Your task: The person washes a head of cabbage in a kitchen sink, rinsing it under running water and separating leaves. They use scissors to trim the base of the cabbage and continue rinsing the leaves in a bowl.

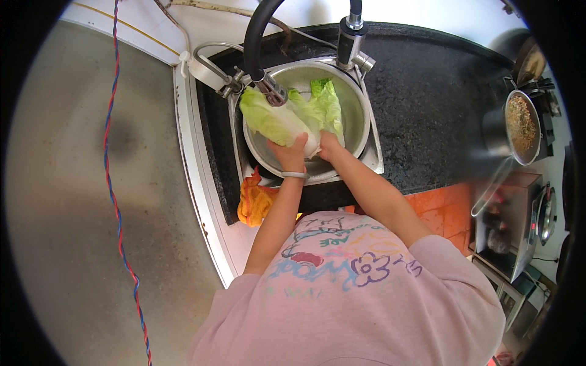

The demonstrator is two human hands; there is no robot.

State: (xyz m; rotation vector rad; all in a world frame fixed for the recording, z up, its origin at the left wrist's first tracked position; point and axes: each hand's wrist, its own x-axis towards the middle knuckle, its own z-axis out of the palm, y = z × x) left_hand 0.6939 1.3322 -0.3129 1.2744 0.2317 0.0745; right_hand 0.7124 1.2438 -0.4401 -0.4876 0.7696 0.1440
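Note:
A pale green napa cabbage (274,120) lies at a slant over a round metal basin (355,137) set in the sink. Around the left side of its white base my left hand (290,148) is closed, with a bangle at the wrist. My right hand (328,145) grips the base of the leafy part on the right, where leaves (328,107) stand apart from the head. The black hose faucet's metal spray head (273,92) hangs directly above the cabbage and hides part of it. My right fingers are partly hidden by the leaves.
An orange cloth (255,201) hangs at the sink's front left corner. A second, curved metal tap (231,84) stands behind left. On the right, a long-handled metal pan (522,128) of chopped food sits by the black countertop (412,100). A frosted panel (114,183) borders the left side.

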